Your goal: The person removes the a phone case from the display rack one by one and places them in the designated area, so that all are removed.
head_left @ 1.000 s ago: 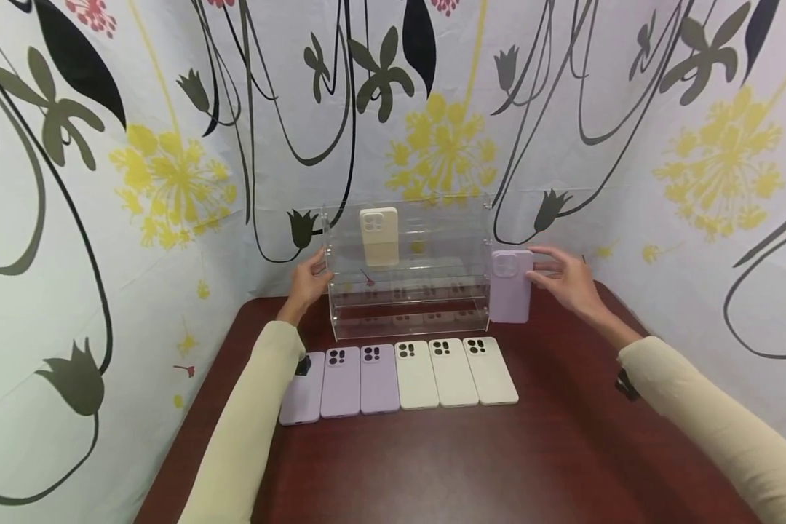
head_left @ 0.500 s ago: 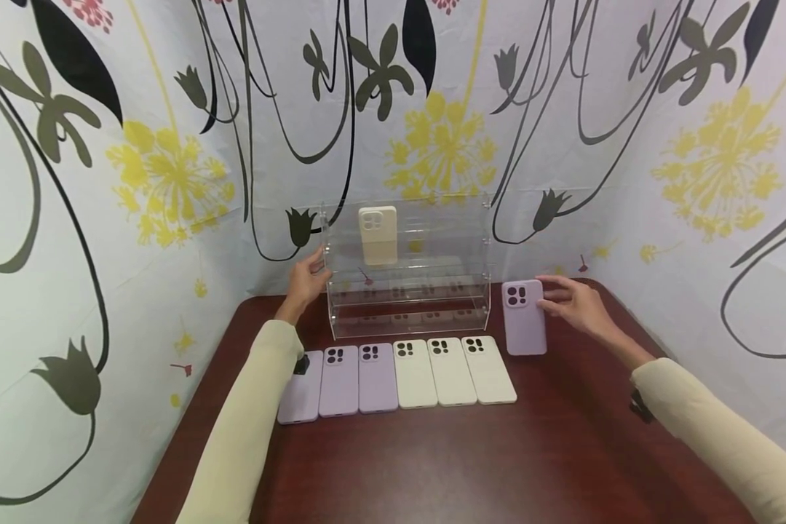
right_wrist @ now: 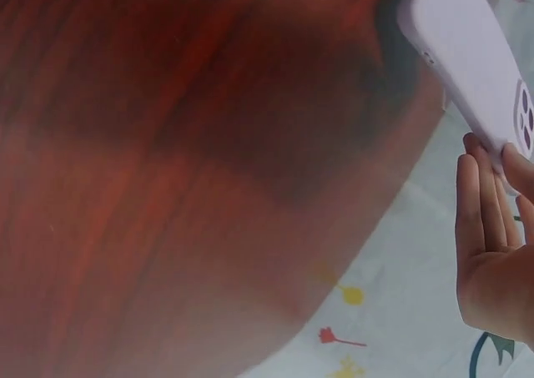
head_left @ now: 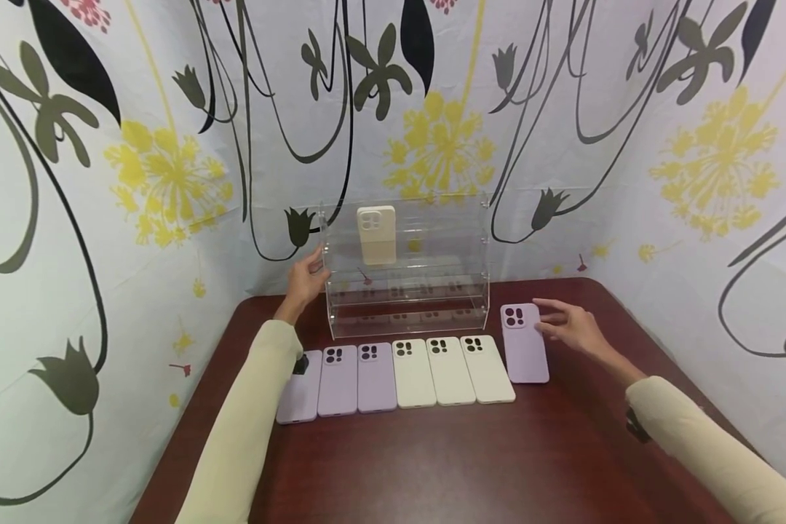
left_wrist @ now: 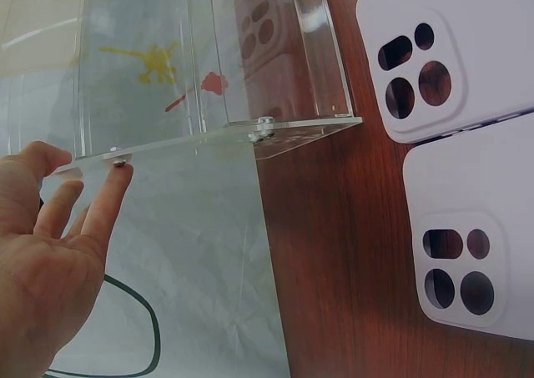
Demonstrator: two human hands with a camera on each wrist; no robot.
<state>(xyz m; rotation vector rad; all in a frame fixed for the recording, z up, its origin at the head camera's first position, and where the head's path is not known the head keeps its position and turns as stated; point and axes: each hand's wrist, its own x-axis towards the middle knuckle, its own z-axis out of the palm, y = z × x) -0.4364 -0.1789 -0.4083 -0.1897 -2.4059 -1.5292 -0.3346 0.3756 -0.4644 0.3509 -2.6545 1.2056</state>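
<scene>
My right hand pinches a lavender phone case by its upper right edge, just right of the row of cases. In the right wrist view, the thumb lies on one face of the case and the fingers are behind it. My left hand holds the left side panel of a clear acrylic display stand. Its fingertips touch the panel beside a screw. A cream phone case stands on an upper tier of the stand.
In front of the stand lie several cases side by side: lavender ones at left, white ones at right. The dark red wooden table meets a floral-printed cloth behind and at both sides.
My right hand has brought the lavender case down and toward me, from beside the stand's right side to the right end of the row. The left hand stays at the stand.
</scene>
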